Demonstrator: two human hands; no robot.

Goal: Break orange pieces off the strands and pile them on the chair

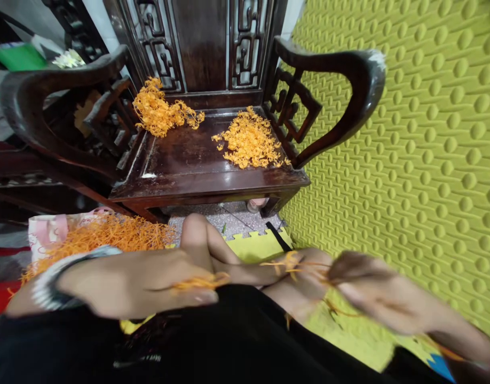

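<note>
My left hand (136, 285) is closed in a pinch on a small bundle of orange strands (199, 282) over my lap. My right hand (373, 293), blurred by motion, is closed on another clump of orange strands (295, 264) that stretches leftward above my knee. The two hands are a little apart, with strands running between them. A heap of the same orange strands (104, 234) lies in a pink and white bag at my left.
A dark carved wooden chair (197, 181) stands in front, with one tangled orange pile (160, 112) at the seat's back left and one looser pile (251, 141) at its right. Bumpy yellow-green foam matting (429, 160) covers the right side and floor.
</note>
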